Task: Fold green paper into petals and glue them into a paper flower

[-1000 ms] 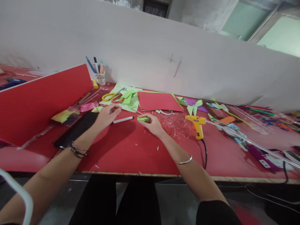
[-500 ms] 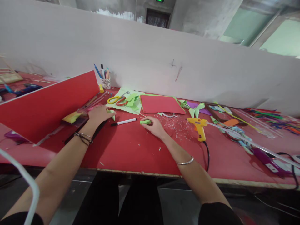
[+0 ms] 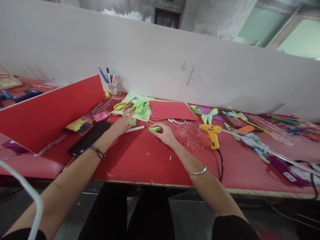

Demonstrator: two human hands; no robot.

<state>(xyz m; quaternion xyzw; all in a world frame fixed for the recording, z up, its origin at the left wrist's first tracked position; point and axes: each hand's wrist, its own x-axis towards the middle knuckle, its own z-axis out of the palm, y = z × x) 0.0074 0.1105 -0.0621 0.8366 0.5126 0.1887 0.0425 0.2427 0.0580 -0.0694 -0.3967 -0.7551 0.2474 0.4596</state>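
My left hand (image 3: 123,124) is over the lower left of the pale green sheet (image 3: 128,97), with a small piece of yellow-green paper (image 3: 133,122) at its thumb side. Its upper fingers stretch over the orange handle of scissors; whether they touch it I cannot tell. Yellow-handled scissors (image 3: 120,106) lie just beyond. A white marker (image 3: 136,128) rests below, its left end hidden by the hand. My right hand (image 3: 166,134) is closed on a crumpled piece of green paper (image 3: 155,128), a thin stick (image 3: 149,120) showing beside it.
A red board (image 3: 55,113) leans at left, with a black phone (image 3: 91,138) before it. Red card (image 3: 172,110) lies at the back. A yellow glue gun (image 3: 212,133), its cord hanging over the table edge, sits at right among paper scraps. Folded green paper (image 3: 209,116) lies behind it.
My left hand has moved right and away from the pink paper and phone, to beside the scissors, and the yellow-green paper has shifted with it. My right hand has hardly moved.
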